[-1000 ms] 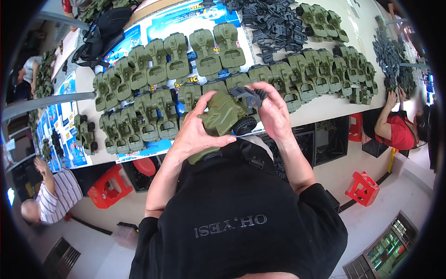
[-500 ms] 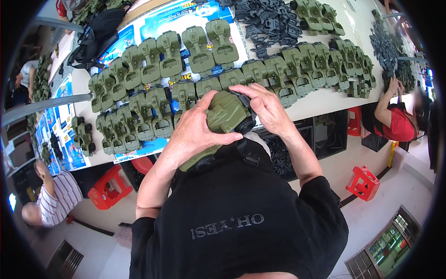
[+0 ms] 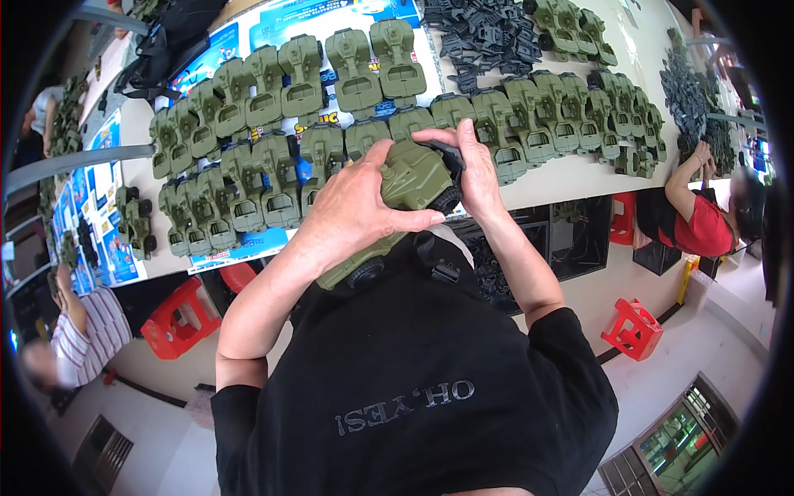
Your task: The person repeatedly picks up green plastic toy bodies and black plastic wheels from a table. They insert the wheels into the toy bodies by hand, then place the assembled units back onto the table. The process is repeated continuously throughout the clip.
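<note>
An olive-green toy vehicle (image 3: 418,180) with black wheels is held up in front of my chest, at the near edge of the table. My left hand (image 3: 351,202) is closed around its body, with the thumb along the near side. Against the vehicle's right end my right hand (image 3: 478,169) presses a black plastic part (image 3: 451,157). One digit of that hand points up, and others reach over the end. The left hand covers the vehicle's middle; how the black part joins the body is hidden.
Rows of green toy vehicle bodies (image 3: 351,70) cover the table beyond my hands. Behind them lies a heap of dark plastic parts (image 3: 484,37). Red stools (image 3: 633,329) stand on the floor. Co-workers sit at far left and right, one in a red top (image 3: 703,223).
My right hand has turned at the vehicle's end, one digit now pointing up. The vehicle and both hands sit slightly further right in the picture, and the view has shifted a little.
</note>
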### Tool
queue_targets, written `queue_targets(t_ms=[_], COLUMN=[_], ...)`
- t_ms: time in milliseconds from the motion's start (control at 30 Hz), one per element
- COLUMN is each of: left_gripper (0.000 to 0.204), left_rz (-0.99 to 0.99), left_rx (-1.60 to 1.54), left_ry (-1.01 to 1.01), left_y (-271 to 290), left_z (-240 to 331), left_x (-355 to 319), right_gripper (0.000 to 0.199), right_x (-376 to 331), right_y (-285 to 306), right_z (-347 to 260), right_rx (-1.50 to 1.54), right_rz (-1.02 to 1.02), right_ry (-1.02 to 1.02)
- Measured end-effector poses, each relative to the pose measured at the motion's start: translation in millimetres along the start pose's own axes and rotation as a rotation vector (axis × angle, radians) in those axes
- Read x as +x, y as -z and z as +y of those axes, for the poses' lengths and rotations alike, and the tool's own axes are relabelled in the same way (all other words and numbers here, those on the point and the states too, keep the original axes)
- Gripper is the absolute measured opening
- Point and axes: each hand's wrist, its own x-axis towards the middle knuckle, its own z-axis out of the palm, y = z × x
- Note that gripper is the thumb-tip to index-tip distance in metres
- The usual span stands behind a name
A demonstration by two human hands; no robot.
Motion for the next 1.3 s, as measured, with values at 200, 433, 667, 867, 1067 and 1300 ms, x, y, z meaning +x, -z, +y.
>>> queue_targets(t_ms=[200,433,667,867,1067,1300], left_gripper=[0.11,0.091,0.098,0.099,0.102,0.099], left_rz=[0.001,0.016,0.049,0.056,-0.107,-0.101], left_rx=[-0.041,-0.086,0.15,0.224,0.381,0.344], left_ry=[0.019,-0.096,-0.163,-0.189,-0.305,-0.231], left_y=[-4,4,11,2,-13,-8], left_z=[-4,-2,3,-6,-14,-22], left_x=[-3,-12,-24,-40,-64,-71], right_gripper=[0.062,0.054,0.055,0.055,0.062,0.059], right_x=[-2,-1,-9,-21,-75,-70], right_y=[0,3,-9,-13,-15,-24], right_z=[6,1,-11,7,24,35], right_rx=[-0.281,-0.416,-0.339,-0.275,-0.22,-0.257], right_rz=[0.007,-0.161,-0.3,-0.433,-0.432,-0.452], right_ry=[0.239,0.301,0.303,0.32,0.414,0.336])
